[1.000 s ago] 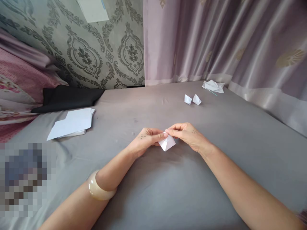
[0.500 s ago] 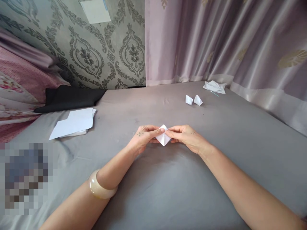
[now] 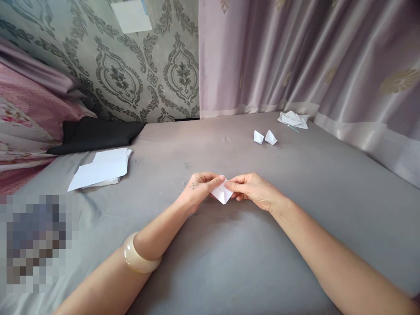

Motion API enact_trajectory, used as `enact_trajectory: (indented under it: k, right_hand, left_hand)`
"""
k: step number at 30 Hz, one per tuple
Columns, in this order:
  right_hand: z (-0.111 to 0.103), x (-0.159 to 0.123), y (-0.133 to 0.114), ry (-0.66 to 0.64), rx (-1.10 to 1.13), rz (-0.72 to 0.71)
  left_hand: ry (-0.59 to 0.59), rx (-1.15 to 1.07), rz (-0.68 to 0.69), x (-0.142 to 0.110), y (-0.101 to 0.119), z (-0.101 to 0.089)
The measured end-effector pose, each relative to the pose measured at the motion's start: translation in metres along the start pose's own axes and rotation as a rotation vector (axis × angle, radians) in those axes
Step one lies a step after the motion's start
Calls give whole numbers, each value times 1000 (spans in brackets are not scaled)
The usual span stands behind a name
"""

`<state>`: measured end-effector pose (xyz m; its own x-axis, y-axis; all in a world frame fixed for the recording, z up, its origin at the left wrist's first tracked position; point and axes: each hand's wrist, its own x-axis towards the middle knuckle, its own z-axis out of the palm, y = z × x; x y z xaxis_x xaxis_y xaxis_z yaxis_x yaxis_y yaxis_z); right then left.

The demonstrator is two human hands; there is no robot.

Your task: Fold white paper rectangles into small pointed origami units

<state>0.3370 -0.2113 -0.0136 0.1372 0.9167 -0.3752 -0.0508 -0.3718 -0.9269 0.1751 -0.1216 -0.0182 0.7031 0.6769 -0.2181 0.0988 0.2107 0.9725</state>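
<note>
A small folded white paper (image 3: 223, 195), roughly diamond-shaped with a crease down its middle, is held between both hands just above the grey sheet. My left hand (image 3: 201, 189) pinches it from the left, thumb on top near the upper corner. From the right, my right hand (image 3: 251, 188) grips the same paper, its thumb pressed on the front face and the other fingers behind. The fingers partly cover the upper edges. Farther back stand two small folded paper pieces (image 3: 258, 137), side by side.
Loose white sheets (image 3: 101, 168) lie stacked at left, near a folded black cloth (image 3: 101, 133). At the back right, more white papers (image 3: 293, 119) rest beside a thin bluish stick (image 3: 293, 128). A patterned wall and a mauve curtain (image 3: 243, 57) border the grey sheet (image 3: 246, 262).
Both hands stay on the folded paper, which has shifted slightly downward in view and tilted a little. The thumbs have moved slightly over its face.
</note>
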Motion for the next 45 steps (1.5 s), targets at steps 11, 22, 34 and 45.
enact_trajectory:
  k: [11, 22, 34, 45]
  right_hand:
    - [8, 6, 6, 43, 193, 12]
    - [6, 11, 10, 91, 209, -39]
    - [16, 19, 17, 436, -538, -265]
    - [11, 12, 29, 266, -1041, -696]
  left_hand:
    - [-21, 23, 16, 1, 0, 1]
    - [-31, -52, -52, 7, -5, -6]
    - [214, 547, 87, 13, -13, -13]
    - [212, 1058, 352, 18, -27, -11]
